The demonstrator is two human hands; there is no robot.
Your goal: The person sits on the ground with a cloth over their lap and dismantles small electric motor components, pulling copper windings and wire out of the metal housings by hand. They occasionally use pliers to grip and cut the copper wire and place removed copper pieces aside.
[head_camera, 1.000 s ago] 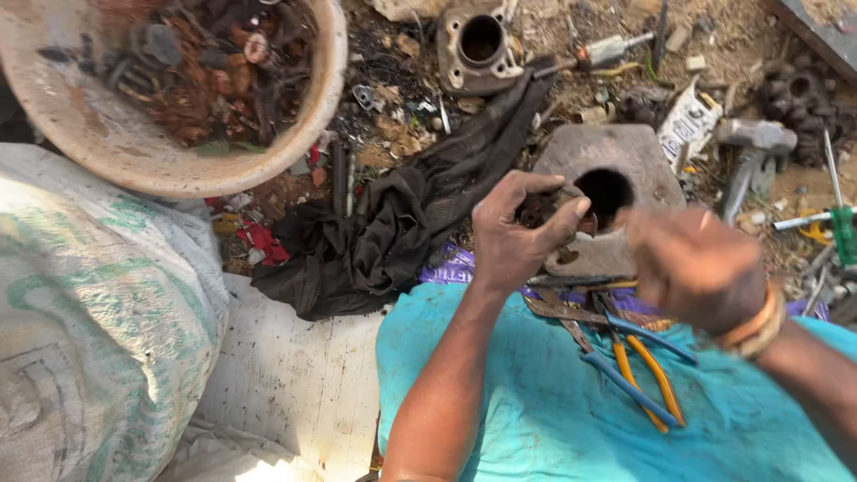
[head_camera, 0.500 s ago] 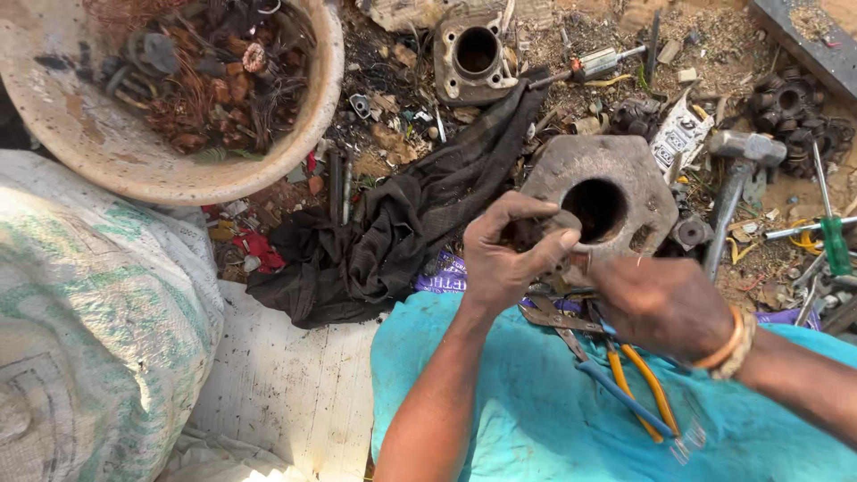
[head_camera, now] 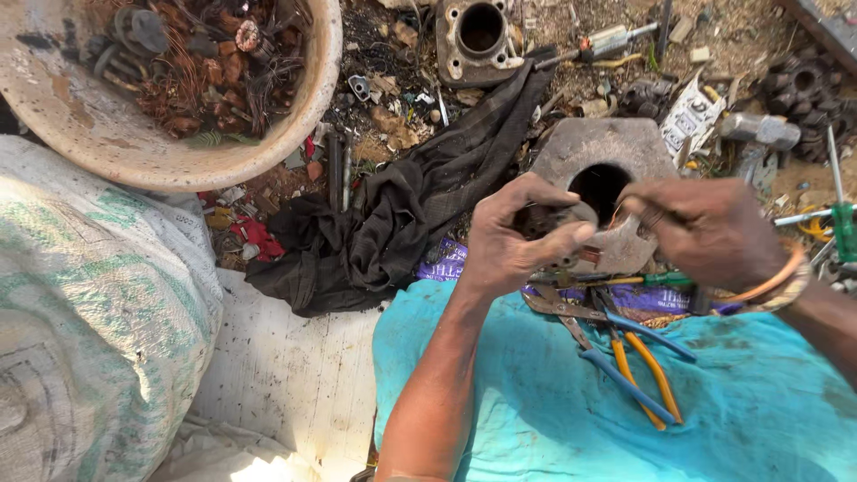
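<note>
My left hand [head_camera: 516, 237] is closed around a small dark round metal part [head_camera: 546, 220], held just above the turquoise cloth [head_camera: 553, 411]. My right hand [head_camera: 705, 230] reaches in from the right, its fingertips pinching at something thin by that part; what it pinches is too small to tell. Behind both hands lies a grey hexagonal metal block with a round hole [head_camera: 600, 170]. Under my wrists lie pliers with blue handles [head_camera: 625, 357] and pliers with orange handles [head_camera: 644, 378].
A big worn basin [head_camera: 107, 152] of rusty scrap and copper wire sits top left. A dark rag [head_camera: 393, 214] stretches across the dirt. A woven sack [head_camera: 80, 339] fills the left. A grey engine casting [head_camera: 478, 36], a hammer [head_camera: 759, 129] and a green-handled screwdriver [head_camera: 839, 214] lie around.
Both hands have stayed over the hexagonal block while my view shifted slightly. My right hand has turned and come closer to the part in my left hand.
</note>
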